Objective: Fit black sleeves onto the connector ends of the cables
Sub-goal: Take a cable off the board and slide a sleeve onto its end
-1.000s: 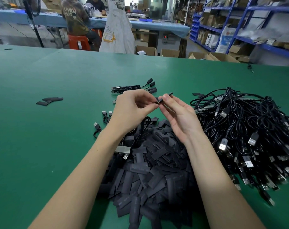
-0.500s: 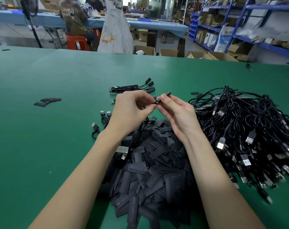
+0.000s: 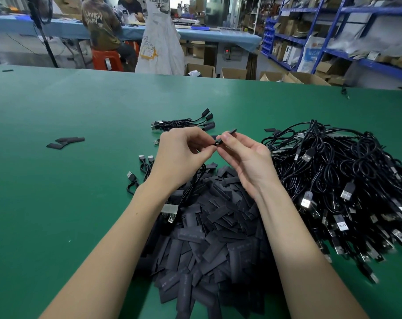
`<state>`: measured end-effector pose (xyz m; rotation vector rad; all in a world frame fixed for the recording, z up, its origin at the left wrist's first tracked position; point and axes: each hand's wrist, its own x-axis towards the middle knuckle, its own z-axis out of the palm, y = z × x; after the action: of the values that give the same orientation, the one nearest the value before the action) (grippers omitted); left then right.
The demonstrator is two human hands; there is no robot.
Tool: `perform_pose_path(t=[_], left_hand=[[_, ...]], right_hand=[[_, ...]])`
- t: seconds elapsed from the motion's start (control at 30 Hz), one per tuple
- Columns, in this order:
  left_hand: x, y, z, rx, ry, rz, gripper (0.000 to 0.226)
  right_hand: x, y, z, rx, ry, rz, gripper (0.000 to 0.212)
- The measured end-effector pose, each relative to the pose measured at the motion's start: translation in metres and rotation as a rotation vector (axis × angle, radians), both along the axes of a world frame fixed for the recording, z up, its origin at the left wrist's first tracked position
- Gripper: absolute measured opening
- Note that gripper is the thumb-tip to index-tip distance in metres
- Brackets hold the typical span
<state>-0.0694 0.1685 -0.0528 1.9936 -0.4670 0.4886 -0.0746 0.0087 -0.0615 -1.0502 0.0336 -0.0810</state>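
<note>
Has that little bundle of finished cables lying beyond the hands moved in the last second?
No. The finished cable bundle lies at the same spot on the green table, at the same offset from the loose sleeves to its left.

1. A green table (image 3: 57, 203) fills the foreground.
2. Behind it stands a long blue-topped bench (image 3: 218, 34), with a person (image 3: 101, 26) seated on an orange stool (image 3: 107, 59).
3. A white sack (image 3: 159, 47) hangs beside the stool.
4. Open cardboard boxes (image 3: 232, 72) sit on the floor.
5. Blue metal shelving (image 3: 333, 38) holding cartons lines the right side.
</note>
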Motion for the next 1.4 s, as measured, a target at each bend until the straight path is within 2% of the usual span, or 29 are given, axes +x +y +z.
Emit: perform_pose_path(t=[0.17, 0.67, 0.83, 1.03, 1.4], left_hand=[[0.000, -0.001, 0.001, -0.032, -0.003, -0.013, 0.009], [0.004, 0.000, -0.004, -0.272, 0.171, -0.105, 0.008], [0.005, -0.001, -0.006, -0.311, 0.211, -0.092, 0.008], [0.006, 0.001, -0.006, -0.250, 0.220, -0.061, 0.008], [0.004, 0.001, -0.003, -0.180, 0.160, -0.032, 0.003]], right_hand=[[-0.001, 0.002, 0.001, 0.046, -0.010, 0.010, 0.005], [0.000, 0.002, 0.001, 0.066, -0.040, 0.040, 0.008], [-0.001, 0.011, 0.001, -0.012, -0.118, -0.093, 0.024], [-0.003, 0.018, 0.000, -0.050, -0.169, -0.156, 0.025], [-0.003, 0.019, -0.001, -0.020, -0.128, -0.134, 0.026]])
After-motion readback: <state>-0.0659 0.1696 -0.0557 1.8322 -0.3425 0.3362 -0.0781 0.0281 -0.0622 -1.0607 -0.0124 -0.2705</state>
